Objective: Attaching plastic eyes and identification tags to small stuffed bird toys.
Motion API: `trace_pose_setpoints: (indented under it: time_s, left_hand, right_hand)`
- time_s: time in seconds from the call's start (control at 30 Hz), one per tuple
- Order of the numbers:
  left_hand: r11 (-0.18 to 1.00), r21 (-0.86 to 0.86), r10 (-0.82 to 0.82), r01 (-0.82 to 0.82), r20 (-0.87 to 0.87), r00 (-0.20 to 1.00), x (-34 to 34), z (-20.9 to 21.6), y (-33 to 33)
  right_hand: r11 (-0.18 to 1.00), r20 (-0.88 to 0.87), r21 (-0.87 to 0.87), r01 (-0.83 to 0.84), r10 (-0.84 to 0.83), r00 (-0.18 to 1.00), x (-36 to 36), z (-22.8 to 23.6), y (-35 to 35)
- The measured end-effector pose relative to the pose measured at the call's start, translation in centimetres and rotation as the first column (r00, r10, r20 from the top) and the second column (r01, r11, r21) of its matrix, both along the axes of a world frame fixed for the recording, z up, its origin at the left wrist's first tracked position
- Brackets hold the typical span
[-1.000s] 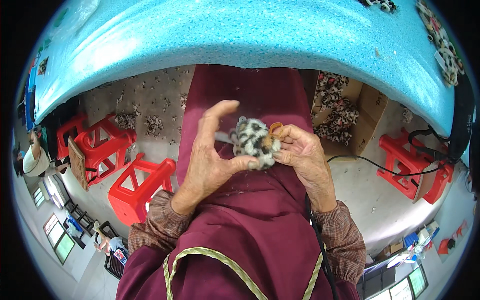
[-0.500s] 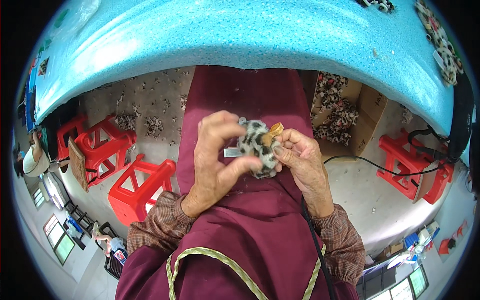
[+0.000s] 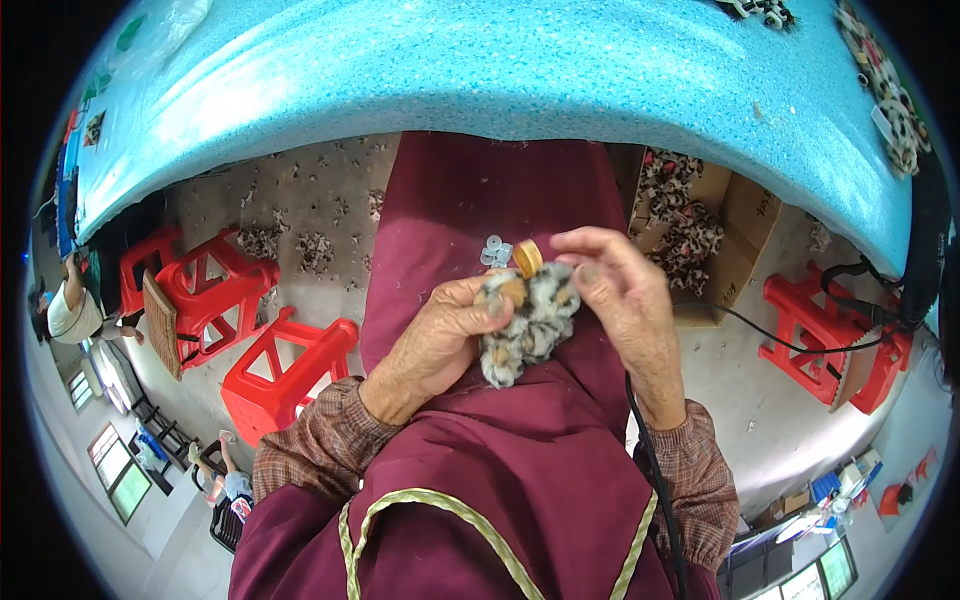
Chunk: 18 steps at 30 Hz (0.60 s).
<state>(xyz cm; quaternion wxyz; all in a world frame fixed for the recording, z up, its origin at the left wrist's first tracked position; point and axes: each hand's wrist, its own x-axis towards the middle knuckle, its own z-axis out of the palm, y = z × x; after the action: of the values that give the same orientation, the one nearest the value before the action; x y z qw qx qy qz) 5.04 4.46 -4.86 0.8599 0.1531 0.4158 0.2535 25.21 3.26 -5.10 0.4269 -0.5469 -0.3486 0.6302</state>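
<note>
A small plush toy piece [image 3: 535, 325], grey-white with dark spots and tan patches, is in front of my lap. My left hand [image 3: 445, 325] grips its left side, the thumb pressed on a tan patch. A tan loop [image 3: 527, 258] sticks up from its upper edge. My right hand [image 3: 625, 300] is at its upper right, fingers stretched out and apart from the thumb; whether the thumb touches the fur I cannot tell. Several clear plastic discs [image 3: 495, 250] show on the maroon apron [image 3: 500, 190] just beyond the plush.
A speckled blue tabletop [image 3: 480, 70] curves across the far side. Under its right part stands a cardboard box [image 3: 745, 240] of spotted plush pieces. Red stools [image 3: 290, 375] stand at left and right. A black cable [image 3: 645, 460] runs by my right arm. Scraps litter the floor.
The plush has been turned and sits slightly lower. My left hand has closed on it, while my right hand has let go of its edge and opened. The clear discs have come into sight.
</note>
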Motion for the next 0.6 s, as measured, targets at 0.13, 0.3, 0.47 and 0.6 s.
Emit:
trace_pose_setpoints:
  time_s: [0.13, 0.3, 0.47, 0.6]
  left_hand:
    - [0.990, -0.141, 0.033, -0.031, 0.016, 0.999, -0.2, 0.5, 0.6]
    - [0.956, -0.290, 0.044, -0.046, -0.014, 0.999, -0.6, 0.8, 0.7]
    - [0.949, -0.314, -0.001, -0.005, -0.019, 1.000, -0.9, 1.2, 0.3]
    - [0.937, -0.348, 0.006, -0.026, -0.059, 0.998, -0.7, 2.2, 0.5]
  right_hand:
    - [0.987, -0.037, -0.135, -0.084, 0.079, 0.996, -0.7, 0.7, -0.6]
    - [0.995, 0.026, -0.096, -0.014, 0.017, 1.000, -2.1, -0.1, -1.8]
    - [0.991, 0.070, -0.128, -0.034, 0.043, 0.997, -2.7, 1.2, -2.2]
    - [0.984, -0.068, -0.170, 0.060, -0.072, 0.995, -3.2, 2.0, -1.7]
